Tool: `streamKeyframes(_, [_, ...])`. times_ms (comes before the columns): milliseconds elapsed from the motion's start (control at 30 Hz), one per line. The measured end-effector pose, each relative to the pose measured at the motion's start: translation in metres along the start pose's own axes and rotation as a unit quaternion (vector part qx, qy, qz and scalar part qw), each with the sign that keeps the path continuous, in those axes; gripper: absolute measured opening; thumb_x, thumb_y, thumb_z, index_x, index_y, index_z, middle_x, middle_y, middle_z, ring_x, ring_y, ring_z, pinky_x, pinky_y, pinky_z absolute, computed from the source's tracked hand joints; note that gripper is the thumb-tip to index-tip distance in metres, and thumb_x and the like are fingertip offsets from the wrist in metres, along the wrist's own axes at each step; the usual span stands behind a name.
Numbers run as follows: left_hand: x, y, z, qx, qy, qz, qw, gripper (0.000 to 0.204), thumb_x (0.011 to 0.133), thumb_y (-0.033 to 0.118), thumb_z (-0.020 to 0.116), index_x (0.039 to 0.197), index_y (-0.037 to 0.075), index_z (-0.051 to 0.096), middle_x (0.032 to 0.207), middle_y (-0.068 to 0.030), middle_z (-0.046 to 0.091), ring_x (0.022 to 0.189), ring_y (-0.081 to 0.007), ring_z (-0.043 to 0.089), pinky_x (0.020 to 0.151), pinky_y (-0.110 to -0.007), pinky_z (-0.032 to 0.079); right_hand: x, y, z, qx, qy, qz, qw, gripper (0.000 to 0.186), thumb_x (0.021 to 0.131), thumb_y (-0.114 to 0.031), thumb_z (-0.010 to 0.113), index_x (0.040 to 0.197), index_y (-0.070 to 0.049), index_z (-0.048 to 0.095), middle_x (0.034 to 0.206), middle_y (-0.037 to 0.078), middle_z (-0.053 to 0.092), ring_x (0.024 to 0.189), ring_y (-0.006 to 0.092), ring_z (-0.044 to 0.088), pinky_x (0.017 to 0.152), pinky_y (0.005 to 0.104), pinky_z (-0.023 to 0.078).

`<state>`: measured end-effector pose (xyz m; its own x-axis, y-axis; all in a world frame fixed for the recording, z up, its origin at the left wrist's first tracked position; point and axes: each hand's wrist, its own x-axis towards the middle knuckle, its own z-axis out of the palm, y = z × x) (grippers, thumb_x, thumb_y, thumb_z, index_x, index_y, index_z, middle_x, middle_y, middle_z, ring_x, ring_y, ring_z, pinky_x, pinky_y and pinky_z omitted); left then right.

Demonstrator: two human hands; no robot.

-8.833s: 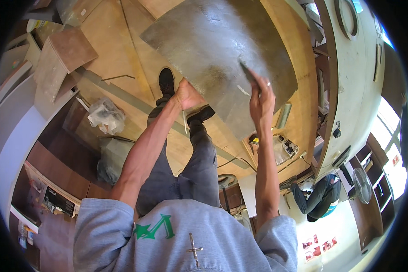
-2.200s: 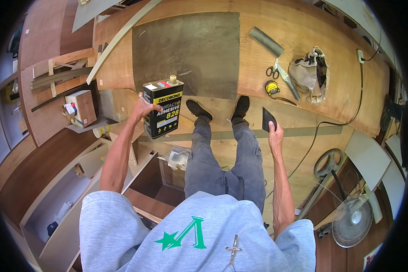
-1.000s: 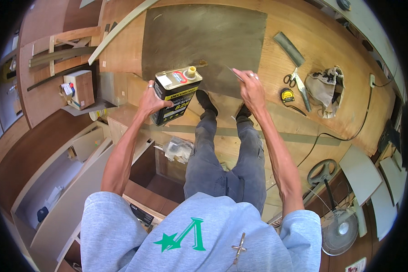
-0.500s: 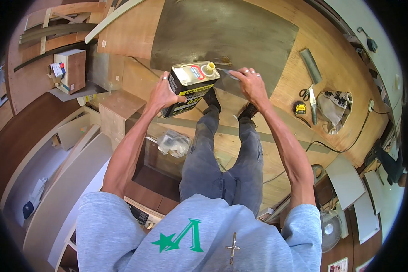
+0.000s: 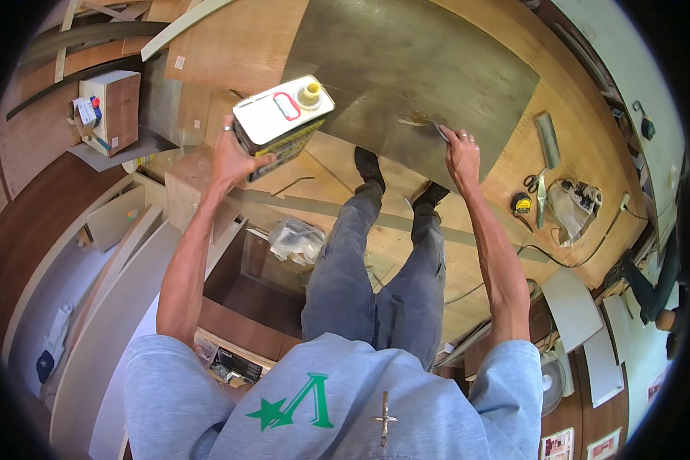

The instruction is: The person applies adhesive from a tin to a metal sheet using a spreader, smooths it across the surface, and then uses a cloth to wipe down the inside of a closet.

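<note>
My left hand [image 5: 233, 161] is closed on a rectangular black-and-yellow metal can [image 5: 277, 138] with a pale top and yellow spout, held tilted above the left front corner of a dark sheet [image 5: 391, 54] lying on plywood. My right hand [image 5: 461, 153] pinches a thin flat spreader [image 5: 441, 132], its far end at a patch of brownish glue [image 5: 415, 118] on the sheet; whether it touches the sheet is hard to tell. Beside the sheet, to the right, lie a grey rectangular strip [image 5: 547, 139], scissors [image 5: 533, 182], a tape measure [image 5: 521, 203] and a cloth pouch [image 5: 571, 208].
A pale batten [image 5: 184, 27] and a small wooden box [image 5: 117, 113] are at the upper left; cabinet panels [image 5: 92, 322] curve along the left. A power cord [image 5: 583, 261] crosses the plywood. Leaning boards [image 5: 571, 307] and a fan [image 5: 552, 379] stand right. A co-worker's dark-clad limb [image 5: 652, 291] shows far right.
The can in my left hand has moved left and up, away from the spreader. My right hand has moved right to the glue patch. A co-worker's limb has come in at the right.
</note>
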<state>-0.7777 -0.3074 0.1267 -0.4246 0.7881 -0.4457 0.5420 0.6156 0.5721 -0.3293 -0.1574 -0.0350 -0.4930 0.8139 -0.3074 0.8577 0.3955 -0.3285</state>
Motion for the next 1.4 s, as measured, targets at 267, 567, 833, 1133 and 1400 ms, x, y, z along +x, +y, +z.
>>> streamKeyframes(267, [0.072,-0.045,-0.074,-0.033,0.145,0.015,0.989,0.098,0.057,0.019,0.098,0.132,-0.007,0.042,0.121,-0.0247,0.065,0.112,-0.0285,0.065,0.099,-0.038,0.053,0.016,-0.021,0.010,0.030,0.003,0.023,0.999,0.037,0.095,-0.009,0.055,0.129,-0.018,0.067,0.112,0.011,0.066,0.102,0.0329,0.062,0.088,0.0458,0.051])
streamKeyframes(567, [0.173,-0.084,-0.076,-0.185,0.306,0.052,0.932,0.084,0.063,0.019,0.095,0.127,-0.010,0.049,0.115,-0.0180,0.068,0.104,-0.0226,0.065,0.095,-0.035,0.052,0.023,-0.032,0.009,0.011,0.039,0.038,0.998,0.044,0.090,-0.004,0.058,0.131,-0.018,0.066,0.110,0.011,0.066,0.099,0.0333,0.062,0.087,0.0461,0.051])
streamKeyframes(833, [0.193,-0.165,-0.021,-0.320,0.282,0.012,0.904,0.059,0.069,0.013,0.092,0.120,0.001,0.065,0.114,-0.0077,0.069,0.099,-0.0154,0.065,0.086,-0.033,0.055,0.018,-0.049,0.061,-0.086,0.047,-0.025,0.995,0.051,0.088,-0.005,0.057,0.136,-0.021,0.062,0.120,0.007,0.063,0.107,0.0291,0.058,0.088,0.0448,0.047])
streamKeyframes(1133, [0.142,-0.167,0.003,-0.316,0.255,-0.057,0.912,0.091,0.070,0.017,0.092,0.143,-0.003,0.041,0.135,-0.0156,0.056,0.125,-0.0241,0.053,0.111,-0.039,0.041,-0.012,-0.051,0.061,-0.050,0.003,-0.036,0.998,0.050,0.089,-0.004,0.056,0.136,-0.021,0.062,0.116,0.006,0.064,0.105,0.0269,0.060,0.088,0.0427,0.048])
streamKeyframes(1400, [-0.126,-0.120,0.351,-0.492,-0.130,-0.452,0.732,0.098,0.079,0.024,0.079,0.158,0.014,0.022,0.155,-0.0105,0.040,0.144,-0.0269,0.035,0.108,-0.051,0.037,-0.011,-0.048,0.050,-0.012,0.002,-0.032,0.999,0.048,0.089,-0.004,0.056,0.134,-0.019,0.064,0.115,0.006,0.064,0.103,0.0289,0.060,0.086,0.0427,0.048])
